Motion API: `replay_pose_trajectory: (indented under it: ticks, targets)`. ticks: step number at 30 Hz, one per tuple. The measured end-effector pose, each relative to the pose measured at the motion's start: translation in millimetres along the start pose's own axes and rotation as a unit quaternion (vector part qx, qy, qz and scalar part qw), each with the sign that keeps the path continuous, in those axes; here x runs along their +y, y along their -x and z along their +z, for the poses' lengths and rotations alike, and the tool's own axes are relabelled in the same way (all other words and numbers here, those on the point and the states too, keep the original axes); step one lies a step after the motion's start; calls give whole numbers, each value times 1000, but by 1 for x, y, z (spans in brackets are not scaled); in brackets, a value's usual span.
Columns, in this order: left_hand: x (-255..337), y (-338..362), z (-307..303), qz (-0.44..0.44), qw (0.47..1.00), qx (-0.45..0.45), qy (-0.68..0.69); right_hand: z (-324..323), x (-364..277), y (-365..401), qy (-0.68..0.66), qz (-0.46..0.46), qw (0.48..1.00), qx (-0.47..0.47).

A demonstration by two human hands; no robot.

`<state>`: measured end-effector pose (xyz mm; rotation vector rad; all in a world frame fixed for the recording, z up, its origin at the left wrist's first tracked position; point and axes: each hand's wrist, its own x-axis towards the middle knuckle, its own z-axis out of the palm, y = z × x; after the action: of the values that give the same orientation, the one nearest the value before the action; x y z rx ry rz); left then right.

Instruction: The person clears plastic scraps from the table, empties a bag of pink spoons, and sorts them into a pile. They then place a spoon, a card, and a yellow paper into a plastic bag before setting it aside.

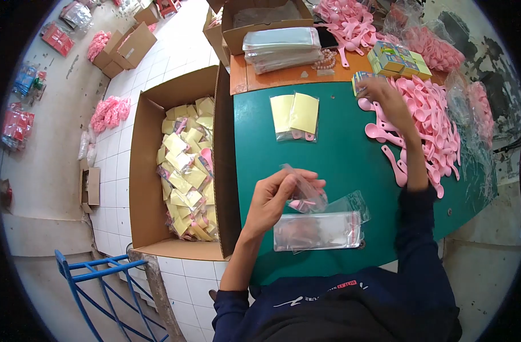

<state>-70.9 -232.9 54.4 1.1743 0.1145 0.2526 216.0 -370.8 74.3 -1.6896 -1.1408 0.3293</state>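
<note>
My left hand point(277, 196) pinches a clear plastic bag point(313, 194) above the green table, and a pink spoon point(301, 204) shows inside it. Under that hand lies a stack of clear plastic bags point(317, 232). At the table's far right, my right hand point(386, 101) reaches over a small stack of printed cards point(360, 81); its fingers are blurred and I cannot tell what they hold. Beside it spreads a large pile of pink spoons point(428, 114). Two filled bags with pale yellow cards point(295, 113) lie overlapping near the table's far edge.
Left of the table stands a large cardboard box point(143, 171) full of packed bags. On an orange-brown table point(289, 82) behind are more clear bags point(282, 47), yellow card blocks point(394, 58) and further pink spoons point(349, 25). A blue metal frame point(101, 273) stands at lower left.
</note>
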Motion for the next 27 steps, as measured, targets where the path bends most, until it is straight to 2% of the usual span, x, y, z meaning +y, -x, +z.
replay_pose_trajectory:
  ticks: [1, 2, 4, 7, 10, 13, 17, 19, 22, 25, 27]
  targets:
    - [1, 3, -2, -4, 1000, 14, -17, -21, 21, -20, 228, 86, 964, 110]
    - [3, 6, -3, -9, 1000, 16, -25, -55, 94, -34, 365, 84, 917, 139]
    - [8, 8, -5, -15, 999, 22, -42, -74, 144, -39, 493, 160, 845, 131]
    - [12, 7, -8, -42, 997, 37, -50, -68, 133, -41, 420, 163, 880, 150]
    - [5, 7, -8, -70, 996, 44, -40, -64, 145, -44, 446, 207, 838, 236]
    - [6, 4, -9, -90, 995, 27, -22, -69, 153, -49, 476, 257, 820, 186]
    - [6, 2, -9, -87, 996, 19, -25, -77, 167, -46, 452, 232, 830, 231]
    - [9, 2, -7, -84, 996, 17, -34, -72, 143, -43, 459, 232, 824, 238]
    - [11, 2, -6, -80, 996, 12, -44, -58, 106, -43, 510, 288, 768, 259]
    - [14, 2, -7, -88, 995, 11, -53, -64, 111, -33, 561, 133, 767, 280]
    - [14, 1, -6, -92, 994, 9, -55, -74, 122, -36, 559, 105, 783, 250]
